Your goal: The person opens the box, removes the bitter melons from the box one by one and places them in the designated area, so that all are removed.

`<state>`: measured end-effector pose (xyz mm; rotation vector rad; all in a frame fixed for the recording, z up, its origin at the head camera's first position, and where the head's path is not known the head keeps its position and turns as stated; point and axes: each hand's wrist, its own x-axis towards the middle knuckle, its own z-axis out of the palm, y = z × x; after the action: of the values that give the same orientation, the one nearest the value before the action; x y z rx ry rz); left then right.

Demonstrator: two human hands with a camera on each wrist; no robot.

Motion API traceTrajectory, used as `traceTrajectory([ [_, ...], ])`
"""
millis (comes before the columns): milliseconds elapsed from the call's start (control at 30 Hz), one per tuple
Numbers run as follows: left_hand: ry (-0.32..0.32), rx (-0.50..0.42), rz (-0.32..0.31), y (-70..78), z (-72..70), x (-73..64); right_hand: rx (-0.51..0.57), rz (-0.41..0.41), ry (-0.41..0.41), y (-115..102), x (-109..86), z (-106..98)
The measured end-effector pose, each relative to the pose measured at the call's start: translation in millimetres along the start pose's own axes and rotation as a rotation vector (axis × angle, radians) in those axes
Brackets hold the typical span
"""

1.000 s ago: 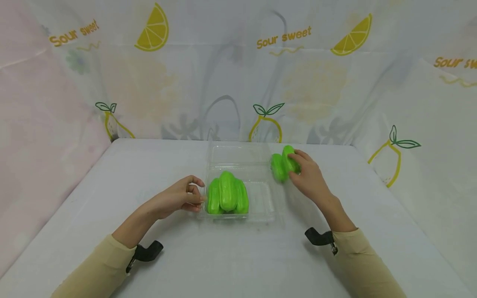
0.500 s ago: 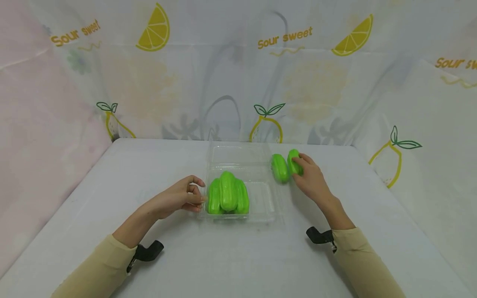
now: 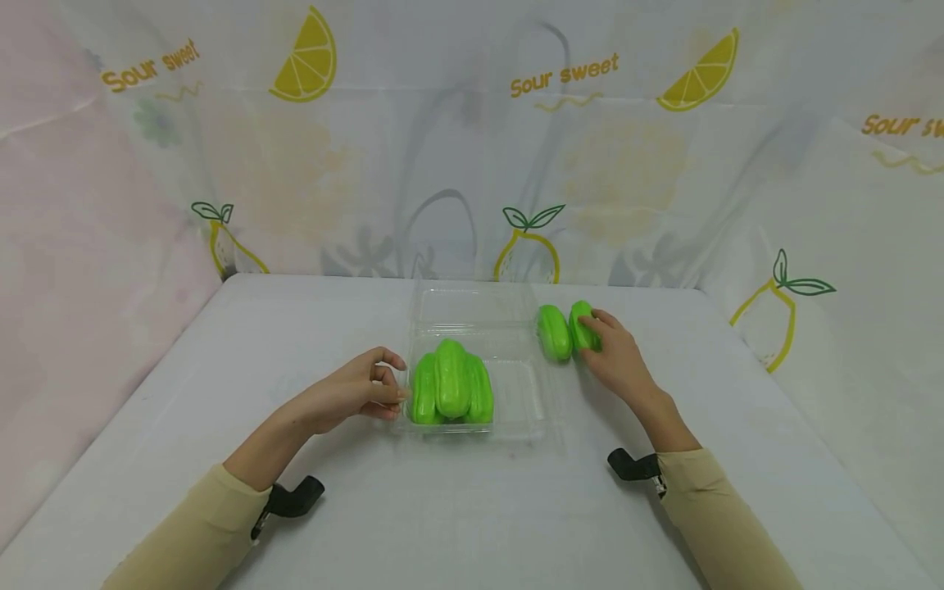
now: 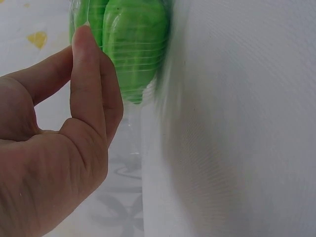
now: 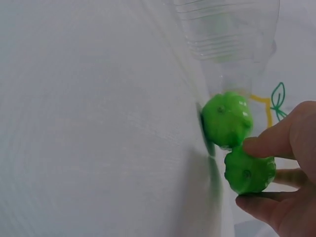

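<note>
A clear plastic clamshell box (image 3: 519,393) lies with its lid back, and several bright green toy cucumbers (image 3: 452,381) are stacked in its left part. My left hand (image 3: 357,389) pinches the box's left rim between thumb and fingers; the left wrist view shows the thumb tip at that rim. To the right of the box, my right hand (image 3: 615,348) grips a green cucumber (image 5: 249,173) between thumb and fingers, low at the table. Another cucumber (image 3: 555,333) lies just left of it, and the two touch in the right wrist view.
The raised lid (image 3: 472,306) reaches toward the back of the white table (image 3: 457,516). Behind it hangs a curtain (image 3: 442,147) printed with lemons, and similar cloth closes off both sides.
My right hand has carried its cucumber right and down, from leaning against the other cucumber to beside it at the table. The left hand and the box stay in place.
</note>
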<state>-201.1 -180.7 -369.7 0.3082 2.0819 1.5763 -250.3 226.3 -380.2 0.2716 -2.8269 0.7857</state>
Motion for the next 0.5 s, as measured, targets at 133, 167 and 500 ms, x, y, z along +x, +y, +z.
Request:
traceTrajectory([
  [133, -0.006, 0.002, 0.005, -0.7, -0.6, 0.2, 0.007, 0.011, -0.031, 3.4, 0.7, 1.9],
  [167, -0.006, 0.001, 0.005, -0.7, -0.6, 0.1, 0.008, 0.013, -0.039, 4.4, 0.8, 2.4],
  [500, -0.003, -0.001, 0.005, 0.1, 0.7, -1.4, 0.042, 0.029, -0.08, 9.1, 0.3, 4.5],
])
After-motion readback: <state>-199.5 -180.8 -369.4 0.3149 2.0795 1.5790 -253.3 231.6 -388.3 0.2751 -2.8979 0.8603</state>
